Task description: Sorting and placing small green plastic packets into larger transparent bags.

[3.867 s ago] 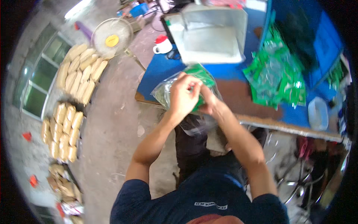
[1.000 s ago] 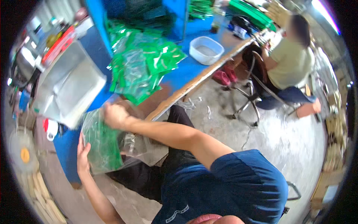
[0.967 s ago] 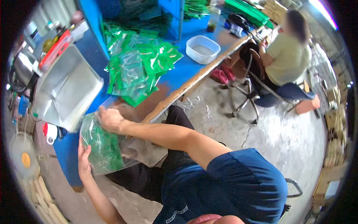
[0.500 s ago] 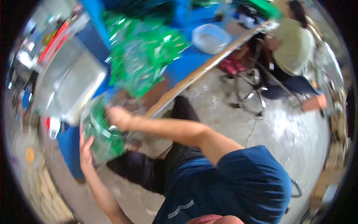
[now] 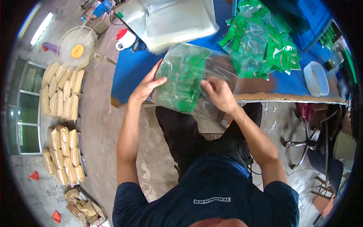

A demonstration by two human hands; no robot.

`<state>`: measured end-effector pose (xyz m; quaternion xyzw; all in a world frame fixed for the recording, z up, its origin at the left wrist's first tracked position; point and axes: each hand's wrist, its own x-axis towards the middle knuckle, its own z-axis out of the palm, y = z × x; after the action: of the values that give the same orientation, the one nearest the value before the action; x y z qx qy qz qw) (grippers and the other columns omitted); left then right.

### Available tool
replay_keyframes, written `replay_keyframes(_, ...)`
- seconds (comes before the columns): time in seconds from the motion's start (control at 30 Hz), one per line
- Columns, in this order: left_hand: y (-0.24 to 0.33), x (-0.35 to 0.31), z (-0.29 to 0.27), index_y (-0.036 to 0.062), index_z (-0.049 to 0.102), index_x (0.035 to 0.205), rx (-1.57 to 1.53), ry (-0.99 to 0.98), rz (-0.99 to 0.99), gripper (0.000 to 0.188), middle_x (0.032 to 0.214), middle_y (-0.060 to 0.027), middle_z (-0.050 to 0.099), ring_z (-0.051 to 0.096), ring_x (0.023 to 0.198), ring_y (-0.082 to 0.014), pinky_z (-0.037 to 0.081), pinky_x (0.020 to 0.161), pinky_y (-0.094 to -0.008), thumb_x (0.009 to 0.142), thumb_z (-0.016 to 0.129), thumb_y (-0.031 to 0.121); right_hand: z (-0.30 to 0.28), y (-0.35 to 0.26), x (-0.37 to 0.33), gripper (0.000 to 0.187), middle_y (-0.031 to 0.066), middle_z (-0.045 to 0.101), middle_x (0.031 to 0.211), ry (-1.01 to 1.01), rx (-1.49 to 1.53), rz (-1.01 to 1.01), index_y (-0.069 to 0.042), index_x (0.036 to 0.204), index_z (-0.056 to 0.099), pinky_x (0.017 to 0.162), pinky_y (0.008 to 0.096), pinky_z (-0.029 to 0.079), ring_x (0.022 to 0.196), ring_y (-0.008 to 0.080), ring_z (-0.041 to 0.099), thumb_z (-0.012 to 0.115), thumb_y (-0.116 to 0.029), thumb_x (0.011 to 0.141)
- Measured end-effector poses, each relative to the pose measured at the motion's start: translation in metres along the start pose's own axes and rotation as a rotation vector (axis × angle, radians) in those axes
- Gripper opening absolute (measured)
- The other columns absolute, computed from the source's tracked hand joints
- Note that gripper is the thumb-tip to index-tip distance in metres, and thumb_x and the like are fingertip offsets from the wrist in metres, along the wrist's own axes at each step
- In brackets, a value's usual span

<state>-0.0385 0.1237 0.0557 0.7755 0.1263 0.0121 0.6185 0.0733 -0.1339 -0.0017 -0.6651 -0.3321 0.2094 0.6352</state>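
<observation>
- Head view: one large clear bag (image 5: pixel 172 92) with green contents (image 5: pixel 191 87); how many pieces lie inside cannot be told.
- The bag is held above the near edge of one blue table (image 5: pixel 130 72), partly over the person's lap.
- Two bare hands: the left hand (image 5: pixel 145 87) clamps the bag's left edge, thumb in front, other fingers mostly hidden behind.
- The right hand (image 5: pixel 220 94) is curled over the bag's right part, covering some of it; whether it pinches the film cannot be told.
- One heap of green and clear packets (image 5: pixel 264 51) lies to the right, too overlapped to count.
- One stack of smooth, glossy clear sheets (image 5: pixel 181 24) lies just beyond the bag, whose upper edge hides part of its near side.
- One white cup (image 5: pixel 127 39) with a red top, left of the stack; one translucent tub (image 5: pixel 315 79) with rounded corners, far right on the table.
- One round mesh-fronted fan (image 5: pixel 77 39) with a yellow centre, left of the table.
- Two groups of plump tan sacks (image 5: pixel 63 155) along the left, and two small crumpled red pieces (image 5: pixel 34 175).
</observation>
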Motion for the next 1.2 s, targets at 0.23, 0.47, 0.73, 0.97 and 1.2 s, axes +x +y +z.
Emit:
replay_keyframes(0.23, 0.019, 0.025, -0.03, -0.0019, 0.021, 0.153, 0.312, -0.269, 0.064, 0.097, 0.157, -0.0123, 0.029, 0.025, 0.145, -0.0213, 0.016, 0.119, -0.033, 0.076, 0.079, 0.013, 0.041, 0.003, -0.029, 0.023, 0.0134, 0.064, 0.115, -0.465, 0.452, 0.1, -0.004, 0.118, 0.062, 0.091, 0.0362, 0.05, 0.107, 0.0208, 0.062, 0.056, -0.017, 0.099)
replay_keyframes(0.47, 0.005, 0.017, 0.075, 0.014, 0.037, 0.15, 1.425, 0.224, 0.403, 0.073, 0.156, -0.0142, 0.031, 0.026, 0.145, -0.0365, 0.015, 0.117, -0.0561, 0.092, 0.054, 0.055, 0.009, -0.018, -0.074, 0.029, 0.0082, 0.068, 0.105, -0.8, 0.416, 0.242, -0.003, 0.123, 0.06, 0.09, 0.0324, 0.054, 0.099, 0.0179, 0.065, 0.058, -0.02, 0.099)
replay_keyframes(0.73, 0.015, 0.003, 0.09, 0.0138, 0.029, 0.154, 1.301, 0.117, 0.429, 0.094, 0.16, -0.0153, 0.021, 0.022, 0.146, -0.0372, 0.01, 0.119, -0.0552, 0.08, 0.067, 0.058, -0.193, -0.013, 0.039, 0.075, 0.0259, 0.051, 0.135, 0.245, -0.877, -0.197, -0.011, 0.139, 0.049, 0.098, 0.0515, 0.045, 0.12, 0.0391, 0.053, 0.068, -0.057, 0.083)
replay_keyframes(0.97, 0.011, -0.004, 0.026, 0.0168, 0.028, 0.154, 1.271, 0.026, 0.242, 0.103, 0.162, -0.012, 0.018, 0.015, 0.149, -0.0336, 0.008, 0.118, -0.0582, 0.07, 0.077, 0.051, -0.209, 0.068, 0.065, 0.102, 0.0294, 0.024, 0.154, 0.428, -1.336, -0.17, -0.021, 0.149, 0.037, 0.107, 0.0738, 0.018, 0.141, 0.053, 0.021, 0.051, -0.086, 0.072)
replay_keyframes(1.2, -0.006, -0.025, -0.018, 0.0159, 0.027, 0.154, 1.369, 0.081, 0.207, 0.095, 0.162, -0.011, 0.018, 0.013, 0.149, -0.0335, 0.008, 0.119, -0.0557, 0.071, 0.071, 0.02, -0.195, 0.031, 0.043, 0.079, 0.0304, 0.037, 0.146, 0.615, -0.795, -0.13, -0.007, 0.142, 0.045, 0.111, 0.057, 0.029, 0.137, 0.0454, 0.034, 0.052, -0.065, 0.089)
